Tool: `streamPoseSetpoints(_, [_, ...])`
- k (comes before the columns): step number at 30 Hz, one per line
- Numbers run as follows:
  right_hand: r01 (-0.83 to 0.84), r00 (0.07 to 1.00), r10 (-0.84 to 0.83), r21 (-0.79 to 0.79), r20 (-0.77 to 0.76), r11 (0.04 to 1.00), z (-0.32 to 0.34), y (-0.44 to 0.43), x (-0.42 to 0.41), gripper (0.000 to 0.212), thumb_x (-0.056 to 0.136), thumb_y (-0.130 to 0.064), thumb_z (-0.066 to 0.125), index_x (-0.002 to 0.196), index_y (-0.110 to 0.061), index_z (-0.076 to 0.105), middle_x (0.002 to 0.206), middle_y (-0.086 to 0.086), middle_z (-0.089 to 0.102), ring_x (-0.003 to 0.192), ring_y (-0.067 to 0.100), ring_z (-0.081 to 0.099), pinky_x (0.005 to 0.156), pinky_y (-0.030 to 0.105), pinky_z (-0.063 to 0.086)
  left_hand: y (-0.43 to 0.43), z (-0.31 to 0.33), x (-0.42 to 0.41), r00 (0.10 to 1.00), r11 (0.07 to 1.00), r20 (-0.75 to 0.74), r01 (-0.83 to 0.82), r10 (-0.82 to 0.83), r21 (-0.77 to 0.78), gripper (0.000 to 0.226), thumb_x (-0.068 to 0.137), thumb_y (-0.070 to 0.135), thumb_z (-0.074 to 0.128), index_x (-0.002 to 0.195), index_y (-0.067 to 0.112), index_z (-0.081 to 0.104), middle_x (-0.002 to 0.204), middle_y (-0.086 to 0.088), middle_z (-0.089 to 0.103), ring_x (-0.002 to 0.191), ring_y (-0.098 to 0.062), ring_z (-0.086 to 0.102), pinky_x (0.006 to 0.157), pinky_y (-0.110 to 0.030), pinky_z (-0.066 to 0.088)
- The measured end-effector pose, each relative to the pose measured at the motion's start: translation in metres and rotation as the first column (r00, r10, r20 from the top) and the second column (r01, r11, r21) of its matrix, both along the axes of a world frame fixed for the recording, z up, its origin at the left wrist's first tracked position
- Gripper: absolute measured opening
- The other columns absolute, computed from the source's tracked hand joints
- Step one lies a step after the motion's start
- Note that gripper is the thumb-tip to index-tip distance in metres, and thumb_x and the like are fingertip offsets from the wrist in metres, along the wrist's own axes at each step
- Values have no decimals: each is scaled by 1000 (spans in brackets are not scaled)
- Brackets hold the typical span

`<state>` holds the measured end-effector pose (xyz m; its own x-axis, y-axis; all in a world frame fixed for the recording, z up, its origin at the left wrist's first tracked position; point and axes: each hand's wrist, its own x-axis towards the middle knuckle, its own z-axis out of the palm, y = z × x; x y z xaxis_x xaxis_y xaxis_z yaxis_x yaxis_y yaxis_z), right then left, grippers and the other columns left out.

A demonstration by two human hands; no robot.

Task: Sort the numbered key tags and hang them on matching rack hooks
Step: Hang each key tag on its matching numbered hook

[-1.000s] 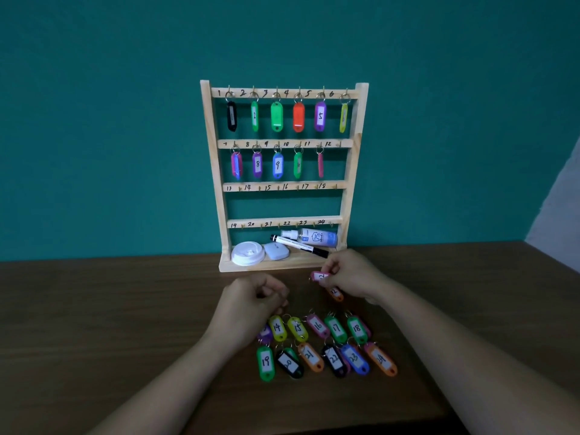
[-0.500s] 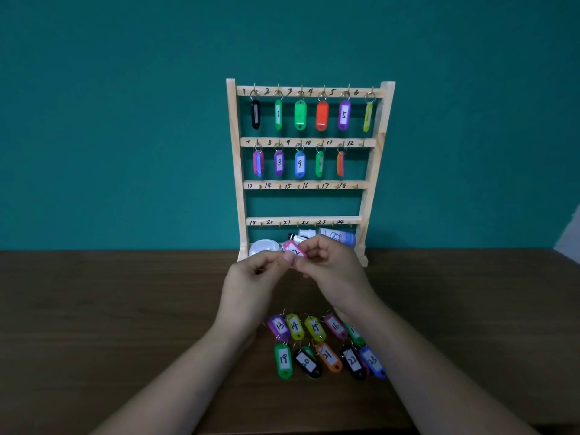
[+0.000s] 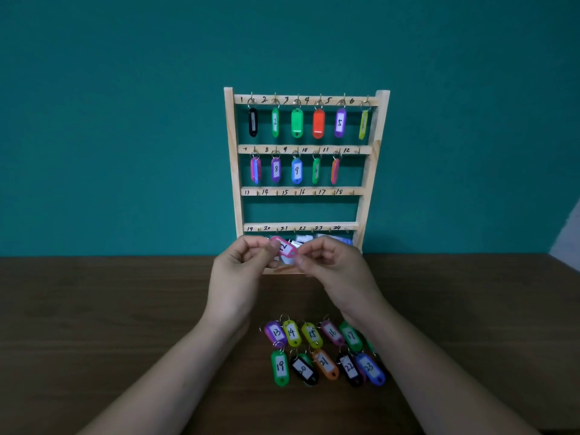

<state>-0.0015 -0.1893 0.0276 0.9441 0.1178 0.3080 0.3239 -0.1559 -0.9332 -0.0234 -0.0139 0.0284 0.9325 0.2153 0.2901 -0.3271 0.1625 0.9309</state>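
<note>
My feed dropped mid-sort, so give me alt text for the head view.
The left hand and right hand pinch a pink tag marked 12 low in front of the wooden rack. Hung tags fill hooks 1 to 11, hook 12 and the two lower rows are bare, and loose tags lie in two rows on the table.

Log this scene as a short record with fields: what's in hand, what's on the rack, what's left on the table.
In hand: pink plastic key tag numbered 12, pinched between left hand and right hand
Rack: pale wooden four-rail rack; hung tags, six on top rail, five on second
Free hooks: hook 12, plus both lower rails
Table: loose coloured plastic tags in two rows on dark wooden table
</note>
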Motion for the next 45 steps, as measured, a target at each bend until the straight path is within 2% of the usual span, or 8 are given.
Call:
streamPoseSetpoints(5, [133,987,-124,-97,100,986,22,-25,22,11,95,-14,77,100,-24,78,98,-5,78,95,7,73,87,28,61,0,11,12,997,991,-68,57,-49,125,13,95,8,72,105,7,80,90,-9,77,69,-6,62,60,-11,46])
streamPoseSetpoints(8, [214,964,-179,-177,195,961,46,-45,38,10,95,-15,78,100,-23,79,95,-7,79,92,5,75,87,29,62,-7,18,21,985,977,-126,135,-115,163,13,95,22,76,103,13,82,90,-3,77,76,-10,61,64,-22,44])
streamPoseSetpoints(13, [351,911,-312,-111,269,930,96,-79,83,10,94,-10,79,96,-19,78,88,2,80,88,14,78,93,39,62,-28,33,37,982,951,-86,185,-169,248,15,98,26,74,100,12,81,84,2,77,71,-4,62,61,-12,46])
streamPoseSetpoints(18, [513,822,-462,-81,334,855,134,-99,114,9,91,-15,82,93,-22,78,81,-6,79,81,7,76,88,30,61,-52,55,57,978,939,-68,209,-198,273,18,99,24,73,93,9,81,80,-2,75,69,-6,61,71,-20,51])
streamPoseSetpoints(25, [516,816,-434,-146,381,844,147,-89,126,8,90,-16,83,93,-21,78,77,-8,78,76,2,75,76,20,56,-75,84,89,989,913,-3,140,-151,382,19,98,30,75,87,16,82,82,-16,74,71,-12,60,74,-29,52])
streamPoseSetpoints(30, [505,831,-460,-78,313,859,147,-86,128,8,92,-13,80,89,-20,76,72,-8,78,67,2,74,75,26,60,-93,106,107,993,916,30,95,-115,391,24,101,25,71,81,15,78,69,0,72,63,-9,60,70,-26,52])
streamPoseSetpoints(39, [443,869,-417,-46,265,895,154,-84,128,17,92,-8,79,83,-22,73,75,-3,79,68,6,75,75,26,60,-108,123,133,998,883,61,-40,13,467,24,100,30,65,85,18,80,81,-5,78,76,-27,69,73,-37,60])
streamPoseSetpoints(45, [509,844,-442,-194,305,838,151,-86,130,14,89,-17,83,80,-24,75,74,-7,77,71,9,71,69,24,55,-113,129,138,997,876,53,-81,63,475,26,102,27,65,83,17,79,75,-7,77,61,-21,60,56,-37,53])
